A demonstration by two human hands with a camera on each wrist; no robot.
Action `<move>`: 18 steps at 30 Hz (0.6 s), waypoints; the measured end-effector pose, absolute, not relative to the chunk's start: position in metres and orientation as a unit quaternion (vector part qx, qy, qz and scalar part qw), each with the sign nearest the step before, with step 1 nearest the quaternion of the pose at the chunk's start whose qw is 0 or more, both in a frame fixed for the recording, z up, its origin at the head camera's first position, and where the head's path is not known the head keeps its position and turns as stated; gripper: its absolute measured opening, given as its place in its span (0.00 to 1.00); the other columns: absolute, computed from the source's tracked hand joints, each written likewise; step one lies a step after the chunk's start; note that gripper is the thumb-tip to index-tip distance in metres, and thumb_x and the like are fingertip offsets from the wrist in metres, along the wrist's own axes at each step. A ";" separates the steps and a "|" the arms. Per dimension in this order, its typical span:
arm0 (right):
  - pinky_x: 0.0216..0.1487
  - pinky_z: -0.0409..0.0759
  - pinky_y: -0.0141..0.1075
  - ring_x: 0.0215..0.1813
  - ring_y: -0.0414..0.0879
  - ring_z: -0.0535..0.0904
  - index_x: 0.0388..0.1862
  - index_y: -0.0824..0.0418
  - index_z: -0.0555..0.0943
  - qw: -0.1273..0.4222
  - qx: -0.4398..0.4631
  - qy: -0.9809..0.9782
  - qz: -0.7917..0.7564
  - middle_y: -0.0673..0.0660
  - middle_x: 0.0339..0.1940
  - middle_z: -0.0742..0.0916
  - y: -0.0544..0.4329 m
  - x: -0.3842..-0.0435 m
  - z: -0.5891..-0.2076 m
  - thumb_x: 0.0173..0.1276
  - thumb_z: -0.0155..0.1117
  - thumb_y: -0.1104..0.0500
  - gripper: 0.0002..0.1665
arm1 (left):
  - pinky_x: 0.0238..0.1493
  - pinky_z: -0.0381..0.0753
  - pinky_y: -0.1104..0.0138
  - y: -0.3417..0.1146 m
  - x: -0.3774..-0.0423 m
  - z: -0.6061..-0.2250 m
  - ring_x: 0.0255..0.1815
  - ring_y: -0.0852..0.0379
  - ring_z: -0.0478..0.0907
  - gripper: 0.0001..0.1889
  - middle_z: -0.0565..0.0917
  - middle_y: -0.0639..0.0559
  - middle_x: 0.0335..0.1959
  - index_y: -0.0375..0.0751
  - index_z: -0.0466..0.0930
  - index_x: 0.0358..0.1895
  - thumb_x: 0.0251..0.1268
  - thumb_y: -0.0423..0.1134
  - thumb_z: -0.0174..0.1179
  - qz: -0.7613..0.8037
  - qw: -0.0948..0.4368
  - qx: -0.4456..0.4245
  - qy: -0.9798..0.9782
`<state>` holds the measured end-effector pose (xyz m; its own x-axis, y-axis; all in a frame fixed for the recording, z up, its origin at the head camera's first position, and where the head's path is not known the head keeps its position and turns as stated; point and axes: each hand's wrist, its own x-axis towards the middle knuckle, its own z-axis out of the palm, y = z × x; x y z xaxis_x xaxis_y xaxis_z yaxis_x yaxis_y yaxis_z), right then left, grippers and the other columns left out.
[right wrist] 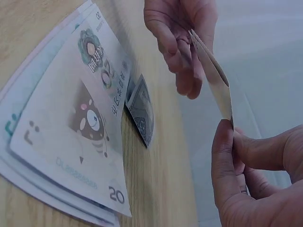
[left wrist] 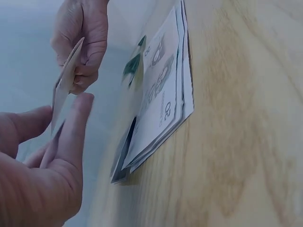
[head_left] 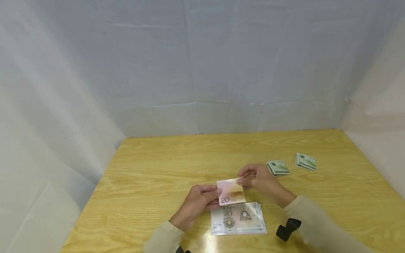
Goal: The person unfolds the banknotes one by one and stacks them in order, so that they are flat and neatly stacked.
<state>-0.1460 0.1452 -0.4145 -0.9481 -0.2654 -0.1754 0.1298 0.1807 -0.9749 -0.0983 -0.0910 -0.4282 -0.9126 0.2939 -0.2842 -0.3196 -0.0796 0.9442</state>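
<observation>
A pink and tan play banknote marked 20 (head_left: 231, 192), folded over, is held up between both hands, above the far edge of a stack of banknotes. My left hand (head_left: 200, 199) grips its left edge, thumb on the face turned toward me and fingers behind. At its upper right corner my right hand (head_left: 260, 180) pinches it between thumb and fingers. The fold shows edge-on in the right wrist view, its two layers slightly apart. Below lies the flat stack of 20 banknotes (head_left: 238, 218), the top one printed with a cartoon figure (right wrist: 90, 123).
Two folded green banknote piles, a nearer one (head_left: 278, 167) and a farther one (head_left: 306, 161), lie at the right rear of the wooden table (head_left: 152, 168). A dark folded note (right wrist: 142, 111) sits beyond the stack. Pale sheeting (head_left: 209, 70) hangs behind and at both sides.
</observation>
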 end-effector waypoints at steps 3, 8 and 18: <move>0.43 0.90 0.41 0.37 0.50 0.83 0.48 0.76 0.77 0.157 -0.038 0.746 -0.646 0.61 0.37 0.83 0.143 -0.143 -0.415 0.60 0.73 0.71 0.19 | 0.48 0.89 0.61 -0.091 -0.098 -0.427 0.42 0.48 0.88 0.21 0.87 0.35 0.42 0.20 0.76 0.59 0.72 0.34 0.63 0.738 0.210 -0.022 0.641; 0.43 0.91 0.43 0.36 0.50 0.85 0.43 0.74 0.78 0.144 -0.034 0.739 -0.657 0.61 0.37 0.83 0.141 -0.137 -0.416 0.60 0.75 0.70 0.16 | 0.45 0.89 0.64 -0.091 -0.098 -0.427 0.38 0.52 0.88 0.18 0.88 0.37 0.41 0.23 0.78 0.57 0.71 0.34 0.63 0.745 0.195 -0.029 0.637; 0.39 0.90 0.39 0.37 0.49 0.87 0.42 0.68 0.85 0.122 -0.048 0.792 -0.596 0.60 0.42 0.86 0.133 -0.125 -0.413 0.62 0.76 0.65 0.12 | 0.46 0.89 0.63 -0.085 -0.094 -0.418 0.38 0.53 0.88 0.21 0.87 0.32 0.44 0.20 0.75 0.60 0.71 0.34 0.63 0.749 0.161 -0.026 0.642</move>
<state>-0.1246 0.1332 -0.4126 -0.9656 -0.2210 -0.1368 0.0701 0.2852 -0.9559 -0.0940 -0.0845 -0.4185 -0.9470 0.2077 -0.2451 -0.2741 -0.1244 0.9536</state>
